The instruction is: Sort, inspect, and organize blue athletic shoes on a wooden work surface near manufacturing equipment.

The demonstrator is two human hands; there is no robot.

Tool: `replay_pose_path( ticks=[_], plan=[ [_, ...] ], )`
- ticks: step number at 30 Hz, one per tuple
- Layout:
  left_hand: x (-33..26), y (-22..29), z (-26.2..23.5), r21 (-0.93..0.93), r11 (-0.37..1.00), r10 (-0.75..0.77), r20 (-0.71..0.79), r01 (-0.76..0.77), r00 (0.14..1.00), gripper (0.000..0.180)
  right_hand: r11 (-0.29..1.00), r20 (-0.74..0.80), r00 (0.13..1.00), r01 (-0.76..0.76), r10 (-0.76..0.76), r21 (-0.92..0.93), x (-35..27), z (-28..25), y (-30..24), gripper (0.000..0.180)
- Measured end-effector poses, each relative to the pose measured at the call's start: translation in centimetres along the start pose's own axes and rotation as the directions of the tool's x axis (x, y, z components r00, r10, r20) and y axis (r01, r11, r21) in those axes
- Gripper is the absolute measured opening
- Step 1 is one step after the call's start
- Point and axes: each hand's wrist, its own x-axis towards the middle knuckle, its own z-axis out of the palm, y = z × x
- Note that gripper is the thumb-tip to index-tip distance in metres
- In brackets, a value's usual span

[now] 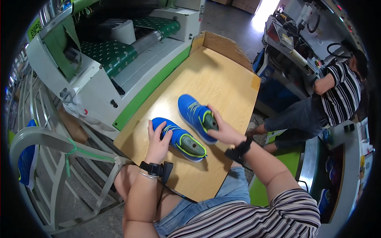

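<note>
Two blue sneakers with white soles and yellow-green trim are over the wooden tabletop, each with a dark green shoe last in its opening. My left hand point(158, 139) grips the nearer left sneaker point(168, 125) along its side near the toe, fingers over the upper. That sneaker's heel points toward me and to the right. My right hand point(223, 129) is closed around the collar and heel of the other sneaker point(191, 110), which lies farther off and to the right, toe pointing away. The palm side of each hand is hidden.
A wooden tabletop point(222, 79) with a raised far edge lies before me. On the left stands a machine with a green conveyor belt point(115, 59). A grey rack point(59, 158) at far left holds another blue shoe point(27, 158). A co-worker point(337, 93) works at a machine on the right.
</note>
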Motion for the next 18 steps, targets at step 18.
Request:
replay_pose_path(
  ticks=[18],
  plan=[
    [0.1, 0.1, 0.0, 0.060, 0.998, 0.006, -0.006, -0.005, 1.000, 0.044, 0.993, -0.266, 0.964, 0.021, 0.010, 0.116, -3.1, 3.5, -1.3, 0.078]
  ],
)
